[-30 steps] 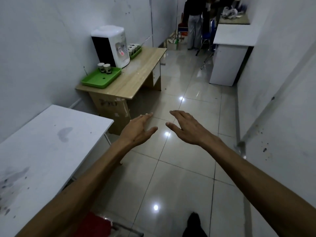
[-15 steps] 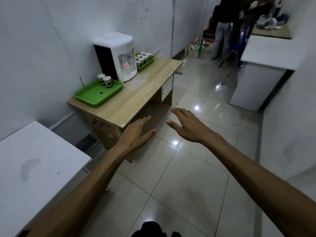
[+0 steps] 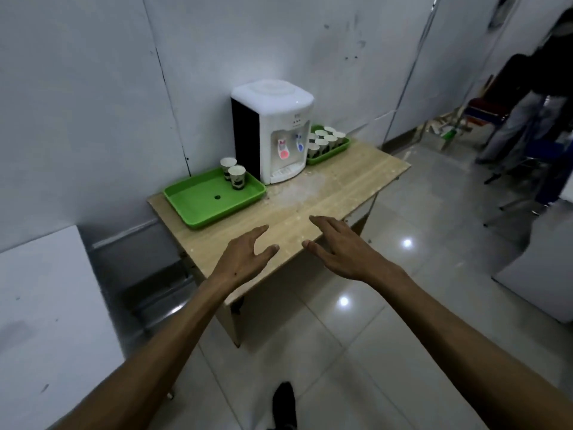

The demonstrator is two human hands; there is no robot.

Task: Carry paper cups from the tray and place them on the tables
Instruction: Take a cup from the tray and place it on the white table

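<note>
Wood-grain desk (image 3: 325, 200) stands against the far wall, and we see both hands held out above its near edge, neither holding anything. Our left hand (image 3: 245, 259) is palm down with fingers straight and slightly apart, thumb spread toward the right. Our right hand (image 3: 341, 246) is likewise palm down, fingers extended and loosely apart. The 2 hands are near each other but not touching.

At the far left of the desk lies a green tray (image 3: 198, 203) with 2 paper cups (image 3: 233, 173) standing upright in its far right corner, just beside each other. Right of this tray stands a white water dispenser (image 3: 279, 131) with a red tap and a blue tap. Behind and right of the dispenser, a second green tray (image 3: 338, 148) holds a cluster of upright cups; exact count not readable.

A white table (image 3: 46, 305) occupies the near left. A person (image 3: 533, 97) stands at far right, blurred.
</note>
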